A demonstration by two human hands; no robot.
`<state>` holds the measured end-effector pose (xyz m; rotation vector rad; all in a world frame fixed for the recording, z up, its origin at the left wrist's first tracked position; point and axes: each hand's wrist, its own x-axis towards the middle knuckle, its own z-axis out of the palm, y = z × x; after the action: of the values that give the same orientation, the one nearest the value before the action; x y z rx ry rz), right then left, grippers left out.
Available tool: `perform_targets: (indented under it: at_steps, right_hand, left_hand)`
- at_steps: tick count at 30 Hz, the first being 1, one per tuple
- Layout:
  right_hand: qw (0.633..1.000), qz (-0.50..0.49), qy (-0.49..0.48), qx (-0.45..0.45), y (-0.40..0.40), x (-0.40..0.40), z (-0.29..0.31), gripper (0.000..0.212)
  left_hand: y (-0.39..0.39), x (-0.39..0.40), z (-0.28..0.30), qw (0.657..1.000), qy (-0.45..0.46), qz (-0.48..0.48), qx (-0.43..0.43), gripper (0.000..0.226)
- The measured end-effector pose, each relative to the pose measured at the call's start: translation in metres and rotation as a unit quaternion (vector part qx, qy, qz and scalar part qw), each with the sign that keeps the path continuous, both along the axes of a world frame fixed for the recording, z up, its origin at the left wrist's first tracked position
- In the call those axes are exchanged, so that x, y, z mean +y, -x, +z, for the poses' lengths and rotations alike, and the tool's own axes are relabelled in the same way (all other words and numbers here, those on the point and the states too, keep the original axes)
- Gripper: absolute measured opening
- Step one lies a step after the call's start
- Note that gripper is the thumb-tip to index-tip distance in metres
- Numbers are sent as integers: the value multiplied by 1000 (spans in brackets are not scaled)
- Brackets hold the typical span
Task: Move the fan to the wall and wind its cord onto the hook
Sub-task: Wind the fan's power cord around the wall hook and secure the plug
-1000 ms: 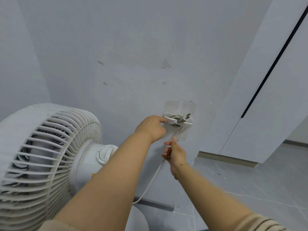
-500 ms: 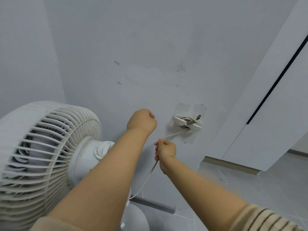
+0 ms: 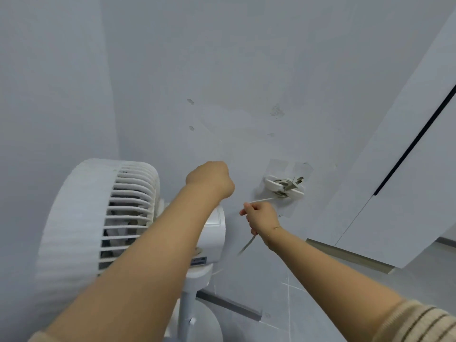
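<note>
My right grip (image 3: pixel 261 215) pinches the cord (image 3: pixel 261 200), which runs up-right to the hook (image 3: pixel 283 186); my left grip (image 3: pixel 212 180), fisted and seemingly empty, hovers left of the hook.

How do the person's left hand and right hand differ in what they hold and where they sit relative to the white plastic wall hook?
The right hand pinches the thin white cord that runs to the white plastic wall hook; the left hand is a closed fist with no cord visible in it.
The right hand sits just below and left of the hook; the left hand is higher and farther left, by the white fan.
Both are raised toward the wall.
</note>
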<state>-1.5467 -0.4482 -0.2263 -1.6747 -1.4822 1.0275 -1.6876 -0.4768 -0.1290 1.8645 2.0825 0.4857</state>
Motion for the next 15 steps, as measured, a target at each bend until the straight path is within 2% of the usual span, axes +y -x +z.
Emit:
perform_targets:
  at_steps: [3,8,13,15]
  right_hand:
    - [1000,7,7,-24,2,-5,6,31]
    - [999,22,23,-30,6,-14,10,36]
    - [997,53,-10,-56,-5,-21,10,25]
    - [993,71,-23,-86,-9,-17,12,34]
  left_hand:
    - [5,-26,0,996,22,9,84,33]
    - [-4,-60,-18,989,11,31,147,28]
    - [-17,-70,-24,986,-80,64,131,17]
    - [-26,-63,-25,985,-97,60,129,16]
